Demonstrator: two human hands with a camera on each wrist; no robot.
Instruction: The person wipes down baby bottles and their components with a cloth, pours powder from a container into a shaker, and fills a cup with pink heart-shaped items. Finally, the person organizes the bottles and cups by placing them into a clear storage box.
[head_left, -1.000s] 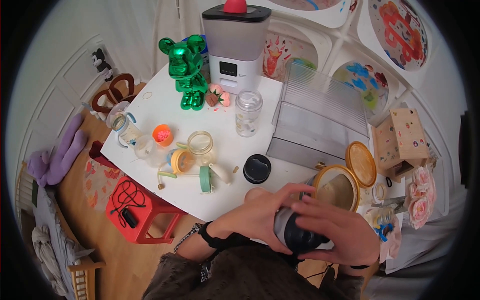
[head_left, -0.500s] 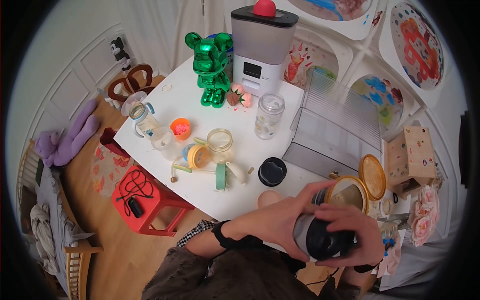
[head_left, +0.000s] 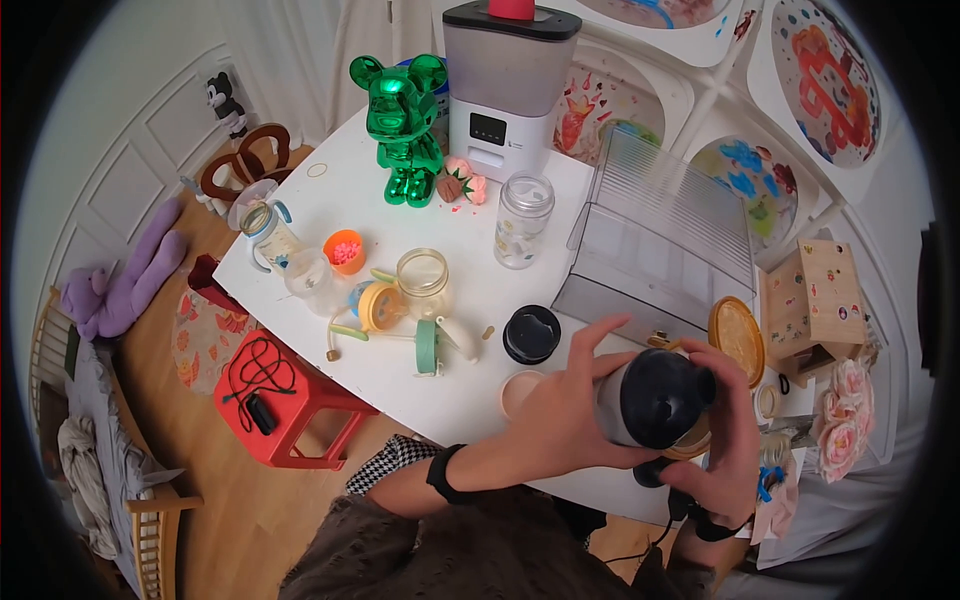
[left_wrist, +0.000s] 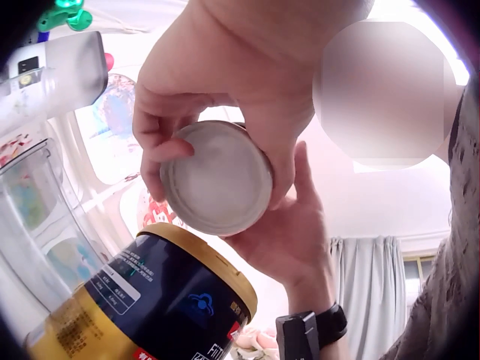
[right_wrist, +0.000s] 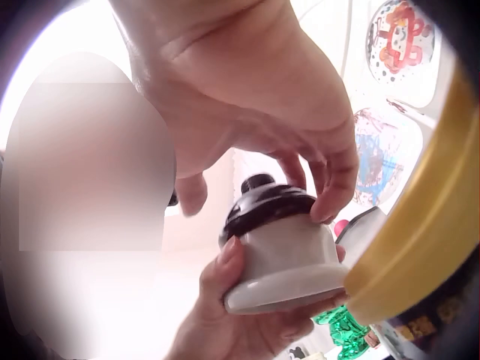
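Note:
A small grey-white container (right_wrist: 289,251) with a black domed lid (head_left: 668,398) is held up near the table's front right. My left hand (head_left: 555,420) grips its body, fingers and thumb on either side; the pale round underside faces the left wrist camera. My right hand (head_left: 735,425) curves around the lid's right side. In the right wrist view its fingertips touch the container near the lid's edge, while the thumb hangs apart. A dark blue and gold formula tin (left_wrist: 172,292) stands close by, its flipped-up gold lid (head_left: 738,342) showing beyond my hands.
A black round cap (head_left: 531,334) and a pale pink disc (head_left: 518,392) lie left of my hands. Farther back stand a clear bottle (head_left: 523,220), a grey translucent box (head_left: 650,250), a green bear figure (head_left: 403,130) and a white dispenser (head_left: 500,130). Bottle parts fill the left side.
The container has moved upward in the head view, closer over the tin. My right hand's fingers have shifted from across the lid to its right side, leaving the lid's top uncovered.

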